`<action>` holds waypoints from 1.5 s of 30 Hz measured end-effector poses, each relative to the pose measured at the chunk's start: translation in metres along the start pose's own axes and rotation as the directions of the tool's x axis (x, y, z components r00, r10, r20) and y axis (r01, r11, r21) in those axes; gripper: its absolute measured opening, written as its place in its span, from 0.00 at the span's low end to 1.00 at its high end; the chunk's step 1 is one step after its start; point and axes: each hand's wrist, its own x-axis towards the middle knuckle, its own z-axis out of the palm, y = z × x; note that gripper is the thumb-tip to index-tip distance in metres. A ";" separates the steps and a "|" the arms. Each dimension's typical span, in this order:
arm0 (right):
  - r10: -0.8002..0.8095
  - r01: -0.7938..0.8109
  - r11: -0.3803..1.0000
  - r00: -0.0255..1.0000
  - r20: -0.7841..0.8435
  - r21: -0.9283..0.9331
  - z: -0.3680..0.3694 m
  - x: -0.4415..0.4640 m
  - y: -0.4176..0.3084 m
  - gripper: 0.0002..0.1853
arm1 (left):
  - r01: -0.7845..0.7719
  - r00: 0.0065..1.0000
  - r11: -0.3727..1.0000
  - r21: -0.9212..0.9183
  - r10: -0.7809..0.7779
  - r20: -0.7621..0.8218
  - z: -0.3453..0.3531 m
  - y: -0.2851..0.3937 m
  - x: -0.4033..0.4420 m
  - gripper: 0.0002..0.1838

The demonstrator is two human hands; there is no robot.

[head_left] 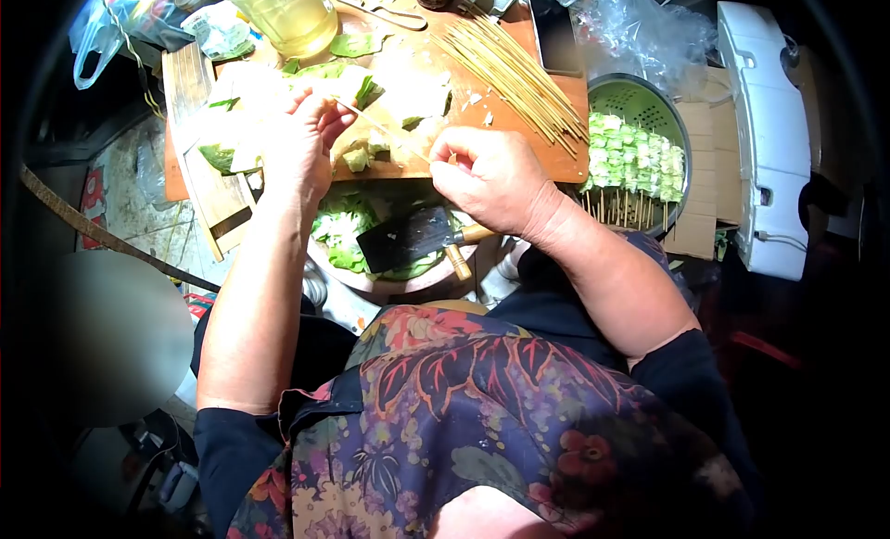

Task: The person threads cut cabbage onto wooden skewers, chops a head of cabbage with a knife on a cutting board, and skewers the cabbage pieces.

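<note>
My right hand (489, 176) is closed in a pinch on the near end of a thin bamboo skewer (385, 129). The skewer slants up to the left, where the fingers of my left hand (317, 131) close around its other end. Whether a leaf piece is also between those fingers, I cannot make out. Beneath both hands, cut cabbage leaves (408, 89) lie on the wooden board (505, 136), partly washed out by glare. Below the board's front edge, a cleaver (403, 240) rests across a bowl of cabbage pieces (341, 231).
A bundle of bamboo skewers (514, 71) lies at the board's right. Beyond it, a green colander (640, 94) holds several loaded cabbage skewers (635, 159). A yellowish plastic container (292, 20) and a peeler-like tool (380, 11) are at the back. White foam (765, 140) stands far right.
</note>
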 end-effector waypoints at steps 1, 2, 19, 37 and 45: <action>0.001 -0.001 1.000 1.000 0.000 0.006 0.000 0.000 0.000 0.06 | -0.044 0.999 0.997 0.058 0.042 0.030 -0.002 -0.001 0.002 0.10; 0.026 -0.026 0.999 1.000 0.009 0.040 0.000 0.001 -0.001 0.06 | -0.089 0.995 0.990 0.112 0.082 0.063 -0.004 -0.001 0.003 0.12; 0.132 -0.148 0.861 0.989 0.067 0.486 0.021 0.001 -0.010 0.06 | -0.120 0.990 0.979 0.163 0.105 0.098 0.005 0.011 -0.009 0.21; 0.116 -0.115 0.944 0.993 0.015 0.311 0.022 0.013 0.004 0.11 | -0.072 0.966 0.967 0.245 0.006 0.260 0.016 -0.005 -0.034 0.14; 0.238 -0.252 0.901 0.968 0.084 0.353 0.007 0.016 -0.001 0.11 | 0.066 0.925 0.965 0.255 -0.155 0.348 0.012 0.003 -0.034 0.14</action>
